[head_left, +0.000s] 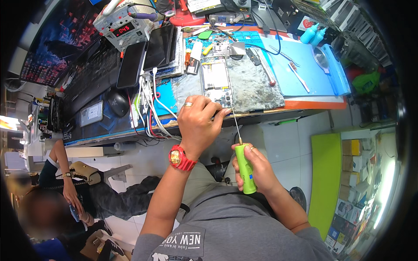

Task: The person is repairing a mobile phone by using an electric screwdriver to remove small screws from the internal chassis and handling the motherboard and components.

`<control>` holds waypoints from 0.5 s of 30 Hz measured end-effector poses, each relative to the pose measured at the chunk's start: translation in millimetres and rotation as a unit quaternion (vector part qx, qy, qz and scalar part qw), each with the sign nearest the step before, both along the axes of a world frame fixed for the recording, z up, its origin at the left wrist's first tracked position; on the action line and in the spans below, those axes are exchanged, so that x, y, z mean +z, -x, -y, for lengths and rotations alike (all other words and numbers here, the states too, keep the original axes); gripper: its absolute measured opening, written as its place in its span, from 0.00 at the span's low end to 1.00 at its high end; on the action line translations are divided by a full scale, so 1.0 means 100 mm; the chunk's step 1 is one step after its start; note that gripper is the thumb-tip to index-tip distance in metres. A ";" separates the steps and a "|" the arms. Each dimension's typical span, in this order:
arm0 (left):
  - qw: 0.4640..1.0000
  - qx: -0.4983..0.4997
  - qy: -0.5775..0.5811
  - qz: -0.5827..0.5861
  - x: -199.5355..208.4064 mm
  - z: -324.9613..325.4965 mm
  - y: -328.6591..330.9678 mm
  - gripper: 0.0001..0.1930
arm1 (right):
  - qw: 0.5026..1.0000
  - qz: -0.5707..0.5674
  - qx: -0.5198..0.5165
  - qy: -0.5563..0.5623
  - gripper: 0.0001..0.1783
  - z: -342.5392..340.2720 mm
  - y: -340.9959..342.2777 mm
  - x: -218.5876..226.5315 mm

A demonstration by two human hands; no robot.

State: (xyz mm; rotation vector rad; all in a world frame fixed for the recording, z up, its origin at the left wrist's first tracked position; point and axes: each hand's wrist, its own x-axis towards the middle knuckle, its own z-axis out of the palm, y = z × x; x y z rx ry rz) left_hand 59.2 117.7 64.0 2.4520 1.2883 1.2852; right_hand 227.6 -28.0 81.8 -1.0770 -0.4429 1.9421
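An opened phone [216,76] lies on a worn grey mat [254,89], its pale battery area and circuit board bare. My left hand [198,119], with a red watch on the wrist, is closed at the phone's near end; its curled fingers and thumb grip the edge there. My right hand [257,167] is wrapped round the handle of a green tool [244,169]. From this handle a long thin metal shaft [236,122] reaches up to the phone's right edge beside my left thumb. What the tip touches is too small to tell.
Dark phones [131,65] and white cables [152,98] crowd the bench's left side, near a power supply [124,30] and black mouse [117,102]. A toothbrush [299,78] lies on the blue mat [287,56] at right. Another person's hand [72,193] is at lower left.
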 end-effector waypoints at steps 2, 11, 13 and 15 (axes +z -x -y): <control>1.000 -0.003 0.001 0.000 0.01 -0.01 -0.01 0.10 | 1.000 -0.016 0.000 0.001 0.24 -0.01 -0.01 0.01; 1.000 0.000 -0.001 -0.002 0.02 0.00 -0.01 0.10 | 0.999 -0.035 -0.010 0.003 0.24 -0.02 0.01 0.00; 1.000 0.002 0.001 -0.003 0.01 0.00 -0.01 0.10 | 0.999 -0.036 -0.011 0.002 0.24 -0.01 0.01 0.00; 1.000 0.002 -0.001 -0.003 0.00 -0.01 -0.01 0.10 | 0.999 -0.035 -0.012 0.001 0.24 -0.01 0.01 -0.01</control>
